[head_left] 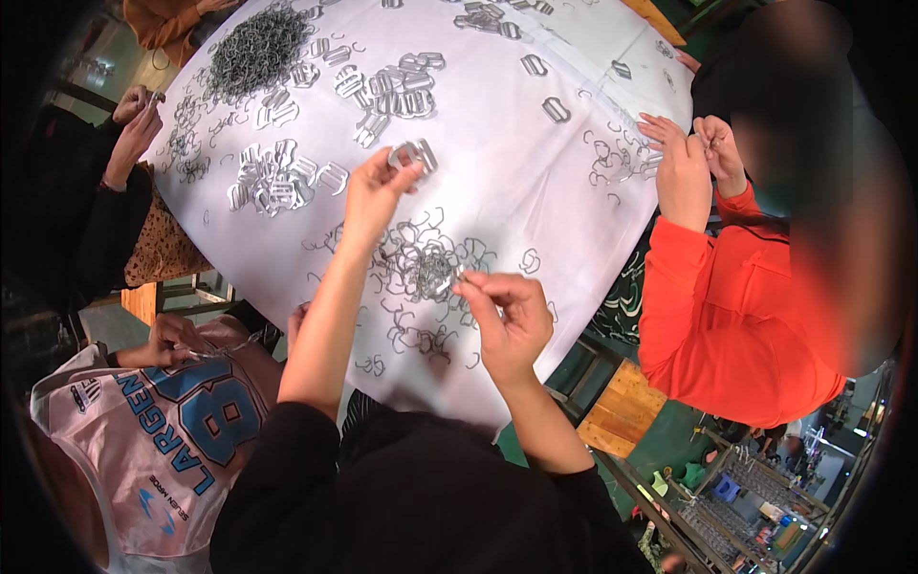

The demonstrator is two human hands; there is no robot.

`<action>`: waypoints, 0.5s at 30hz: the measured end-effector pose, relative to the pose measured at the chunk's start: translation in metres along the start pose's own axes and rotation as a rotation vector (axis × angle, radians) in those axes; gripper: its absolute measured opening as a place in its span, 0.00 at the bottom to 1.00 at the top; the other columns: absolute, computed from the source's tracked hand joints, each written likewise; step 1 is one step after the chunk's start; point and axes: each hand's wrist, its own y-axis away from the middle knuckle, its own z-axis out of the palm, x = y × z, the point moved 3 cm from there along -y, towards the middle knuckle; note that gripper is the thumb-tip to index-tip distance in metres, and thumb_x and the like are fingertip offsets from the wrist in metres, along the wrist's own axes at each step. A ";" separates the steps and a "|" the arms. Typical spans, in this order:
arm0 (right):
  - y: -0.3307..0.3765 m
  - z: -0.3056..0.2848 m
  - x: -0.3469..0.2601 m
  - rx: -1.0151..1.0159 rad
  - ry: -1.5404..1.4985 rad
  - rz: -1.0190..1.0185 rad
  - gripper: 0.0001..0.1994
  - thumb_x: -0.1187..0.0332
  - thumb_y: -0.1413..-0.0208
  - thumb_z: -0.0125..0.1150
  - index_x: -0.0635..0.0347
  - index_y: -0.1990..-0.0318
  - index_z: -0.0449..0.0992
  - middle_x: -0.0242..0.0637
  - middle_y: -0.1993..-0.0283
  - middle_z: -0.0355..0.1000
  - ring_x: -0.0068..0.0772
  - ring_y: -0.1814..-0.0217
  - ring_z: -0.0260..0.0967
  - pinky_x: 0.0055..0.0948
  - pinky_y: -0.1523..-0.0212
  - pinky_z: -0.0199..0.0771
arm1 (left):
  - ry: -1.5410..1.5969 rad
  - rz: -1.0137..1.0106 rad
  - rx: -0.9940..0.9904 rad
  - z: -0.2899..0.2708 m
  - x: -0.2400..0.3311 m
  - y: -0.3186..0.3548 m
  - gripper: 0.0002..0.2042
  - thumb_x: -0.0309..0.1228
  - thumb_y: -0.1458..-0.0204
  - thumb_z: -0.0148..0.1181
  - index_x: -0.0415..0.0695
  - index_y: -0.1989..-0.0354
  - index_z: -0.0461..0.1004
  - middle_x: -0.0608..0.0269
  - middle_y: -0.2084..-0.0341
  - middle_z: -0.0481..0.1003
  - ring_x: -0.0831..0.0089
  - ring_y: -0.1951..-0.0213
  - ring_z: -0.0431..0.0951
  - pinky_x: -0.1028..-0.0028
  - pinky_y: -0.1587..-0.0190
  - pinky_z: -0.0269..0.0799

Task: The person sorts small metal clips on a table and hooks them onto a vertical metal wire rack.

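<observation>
My left hand is stretched out over the white cloth-covered table, its fingers pinching a small metal buckle near a group of finished buckles. Closer to me, my right hand holds a thin bent wire piece just above a tangle of loose wire hooks. More assembled buckles lie in a heap to the left of my left hand.
A dense mound of grey wire parts sits at the far left of the table. A person in an orange top works with both hands at the right edge. Another person in a white jersey sits lower left; a third person's hands are at the left.
</observation>
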 end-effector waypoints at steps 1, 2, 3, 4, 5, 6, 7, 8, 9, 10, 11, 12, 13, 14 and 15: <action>-0.001 0.003 0.002 -0.010 0.002 -0.007 0.09 0.87 0.51 0.57 0.66 0.66 0.65 0.48 0.65 0.73 0.32 0.66 0.75 0.25 0.63 0.77 | 0.023 -0.002 -0.056 0.001 0.012 0.025 0.08 0.27 0.50 0.61 0.38 0.64 0.74 0.66 0.73 0.75 0.81 0.71 0.72 0.79 0.66 0.67; -0.003 0.008 0.001 0.043 -0.057 0.026 0.08 0.83 0.53 0.63 0.67 0.68 0.70 0.42 0.66 0.75 0.25 0.67 0.74 0.22 0.66 0.76 | 0.020 -0.014 -0.062 0.000 0.025 0.049 0.07 0.27 0.49 0.60 0.38 0.64 0.74 0.66 0.73 0.75 0.82 0.71 0.71 0.80 0.65 0.67; -0.007 0.013 -0.001 0.034 -0.060 0.025 0.07 0.83 0.53 0.63 0.67 0.68 0.70 0.41 0.66 0.75 0.24 0.67 0.74 0.22 0.67 0.76 | 0.020 -0.020 -0.069 0.000 0.038 0.069 0.06 0.27 0.49 0.60 0.39 0.64 0.74 0.66 0.73 0.75 0.83 0.70 0.71 0.80 0.65 0.66; -0.010 0.015 -0.003 0.032 -0.058 0.024 0.07 0.82 0.53 0.63 0.66 0.68 0.70 0.41 0.66 0.76 0.24 0.67 0.74 0.22 0.67 0.76 | 0.005 0.007 -0.045 0.002 0.052 0.086 0.05 0.25 0.49 0.60 0.38 0.66 0.75 0.70 0.78 0.74 0.87 0.75 0.67 0.84 0.73 0.61; -0.012 0.016 -0.003 0.034 -0.055 0.023 0.07 0.82 0.52 0.63 0.66 0.68 0.70 0.41 0.66 0.76 0.23 0.67 0.73 0.21 0.68 0.76 | 0.004 0.031 -0.049 0.004 0.062 0.097 0.05 0.25 0.49 0.60 0.38 0.66 0.75 0.70 0.77 0.74 0.87 0.74 0.68 0.84 0.72 0.62; -0.013 0.019 -0.001 0.035 -0.042 0.020 0.07 0.80 0.52 0.64 0.65 0.68 0.71 0.40 0.66 0.76 0.22 0.68 0.73 0.21 0.68 0.76 | 0.003 0.056 -0.044 0.003 0.069 0.107 0.05 0.25 0.49 0.60 0.38 0.65 0.75 0.70 0.76 0.75 0.87 0.74 0.68 0.84 0.71 0.63; -0.012 0.020 0.001 0.030 -0.023 0.014 0.07 0.80 0.52 0.64 0.65 0.68 0.71 0.39 0.67 0.76 0.22 0.68 0.73 0.21 0.69 0.76 | 0.003 0.082 -0.040 0.003 0.071 0.112 0.06 0.25 0.49 0.60 0.38 0.65 0.76 0.70 0.75 0.75 0.86 0.74 0.69 0.83 0.70 0.65; -0.011 0.022 0.002 0.024 -0.002 0.007 0.07 0.80 0.53 0.64 0.64 0.68 0.71 0.39 0.67 0.76 0.23 0.68 0.73 0.21 0.69 0.76 | 0.007 0.173 -0.021 0.002 0.070 0.115 0.06 0.24 0.50 0.60 0.37 0.64 0.76 0.68 0.74 0.77 0.84 0.73 0.71 0.83 0.68 0.67; -0.011 0.024 0.002 0.017 0.012 0.002 0.07 0.80 0.53 0.64 0.64 0.68 0.71 0.39 0.67 0.75 0.23 0.68 0.73 0.21 0.69 0.76 | -0.035 0.192 -0.006 -0.001 0.071 0.119 0.06 0.23 0.50 0.60 0.37 0.64 0.76 0.67 0.74 0.77 0.84 0.72 0.71 0.82 0.68 0.68; -0.010 0.026 0.003 0.002 0.028 -0.007 0.07 0.80 0.53 0.65 0.64 0.68 0.71 0.39 0.67 0.75 0.23 0.68 0.73 0.21 0.69 0.76 | -0.078 0.210 0.009 -0.005 0.074 0.122 0.06 0.23 0.51 0.60 0.37 0.64 0.76 0.66 0.74 0.77 0.83 0.72 0.72 0.82 0.68 0.68; -0.009 0.028 0.005 -0.012 0.044 -0.016 0.08 0.80 0.53 0.65 0.64 0.68 0.71 0.39 0.67 0.75 0.24 0.68 0.73 0.21 0.69 0.76 | -0.120 0.228 0.022 -0.008 0.077 0.124 0.06 0.22 0.51 0.60 0.37 0.64 0.76 0.65 0.73 0.78 0.82 0.71 0.73 0.81 0.68 0.69; -0.008 0.030 0.007 -0.028 0.062 -0.026 0.08 0.80 0.53 0.65 0.64 0.68 0.71 0.39 0.68 0.75 0.24 0.69 0.73 0.21 0.69 0.76 | -0.173 0.244 0.047 -0.009 0.079 0.126 0.07 0.20 0.53 0.61 0.37 0.64 0.76 0.61 0.71 0.78 0.77 0.70 0.76 0.79 0.67 0.71; -0.007 0.031 0.010 -0.058 0.088 -0.039 0.08 0.80 0.54 0.64 0.64 0.68 0.71 0.40 0.67 0.75 0.25 0.68 0.73 0.21 0.69 0.76 | -0.213 0.332 0.062 -0.011 0.080 0.128 0.07 0.20 0.54 0.61 0.37 0.64 0.76 0.60 0.70 0.78 0.75 0.69 0.76 0.79 0.67 0.71; -0.006 0.033 0.012 -0.088 0.113 -0.052 0.08 0.81 0.54 0.64 0.64 0.67 0.71 0.41 0.66 0.75 0.25 0.68 0.74 0.21 0.69 0.76 | -0.254 0.419 0.078 -0.013 0.081 0.129 0.08 0.20 0.54 0.61 0.38 0.64 0.76 0.58 0.69 0.78 0.74 0.69 0.77 0.78 0.66 0.72; -0.006 0.036 0.014 -0.113 0.141 -0.064 0.09 0.82 0.55 0.64 0.64 0.67 0.71 0.42 0.65 0.75 0.26 0.67 0.74 0.21 0.69 0.76 | -0.295 0.505 0.089 -0.015 0.083 0.129 0.08 0.19 0.55 0.61 0.38 0.64 0.76 0.57 0.68 0.78 0.72 0.68 0.77 0.77 0.66 0.72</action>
